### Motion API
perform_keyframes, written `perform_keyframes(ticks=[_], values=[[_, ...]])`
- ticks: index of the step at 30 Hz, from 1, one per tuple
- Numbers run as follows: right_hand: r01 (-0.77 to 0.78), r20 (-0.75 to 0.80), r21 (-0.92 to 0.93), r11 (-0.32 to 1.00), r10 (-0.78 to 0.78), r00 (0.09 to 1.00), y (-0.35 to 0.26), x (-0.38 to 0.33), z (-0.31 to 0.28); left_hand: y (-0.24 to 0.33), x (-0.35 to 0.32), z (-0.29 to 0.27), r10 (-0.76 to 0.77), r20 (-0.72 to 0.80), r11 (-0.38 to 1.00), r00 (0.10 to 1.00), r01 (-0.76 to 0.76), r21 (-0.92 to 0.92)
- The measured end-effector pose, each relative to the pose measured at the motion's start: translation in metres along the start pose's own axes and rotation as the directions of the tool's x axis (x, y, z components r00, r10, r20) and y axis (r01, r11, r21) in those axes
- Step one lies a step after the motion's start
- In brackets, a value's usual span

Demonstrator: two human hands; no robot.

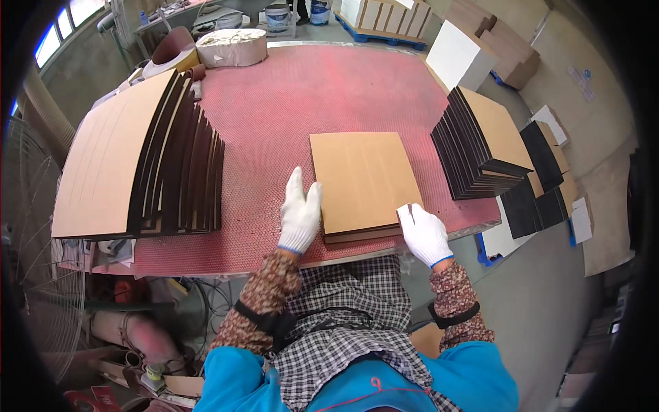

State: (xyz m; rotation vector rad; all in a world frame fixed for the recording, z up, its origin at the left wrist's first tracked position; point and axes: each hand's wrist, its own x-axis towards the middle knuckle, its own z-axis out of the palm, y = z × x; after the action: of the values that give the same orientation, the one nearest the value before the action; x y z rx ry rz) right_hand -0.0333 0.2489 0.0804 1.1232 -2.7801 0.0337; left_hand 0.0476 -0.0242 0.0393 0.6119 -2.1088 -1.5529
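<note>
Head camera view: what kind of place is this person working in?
Most likely a small workshop or factory that handles flat boards. A red work table holds fanned stacks of brown boards, both gloved hands, left hand and right hand, rest at a small pile of boards, and pallets of boards stand behind.

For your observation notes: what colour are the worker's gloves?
White, with blue cuff edging, on the left hand and right hand; head view.

Single head-worn fisheye view, looking steeply down, close over red worktable (288, 103)
</note>
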Motion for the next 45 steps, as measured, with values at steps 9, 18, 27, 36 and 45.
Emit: perform_keyframes(ticks=[9,18,27,36,45], values=[[-0.111,0.0,0.085,0.99,0.111,0.994,-0.003,0.017,-0.001,-0.005,0.008,0.039,-0.102,0.034,0.99,0.994,0.098,0.097],[-0.16,-0.008,0.152,0.975,0.163,0.987,0.007,0.126,0.016,-0.003,0.008,0.031,-0.038,0.012,0.994,0.999,0.037,0.106],[0.033,-0.015,0.008,0.999,-0.033,0.999,0.039,0.165,0.045,0.002,0.008,0.036,-0.073,0.033,0.997,0.997,0.072,0.04],[0.12,0.163,-0.022,0.993,-0.115,0.98,-0.005,0.022,-0.025,-0.003,0.008,0.035,-0.061,0.004,0.998,0.998,0.061,0.035],[0.06,0.053,0.065,0.996,-0.064,0.997,-0.028,0.029,-0.013,-0.003,0.009,0.036,-0.076,0.009,0.997,0.997,0.076,0.015]])
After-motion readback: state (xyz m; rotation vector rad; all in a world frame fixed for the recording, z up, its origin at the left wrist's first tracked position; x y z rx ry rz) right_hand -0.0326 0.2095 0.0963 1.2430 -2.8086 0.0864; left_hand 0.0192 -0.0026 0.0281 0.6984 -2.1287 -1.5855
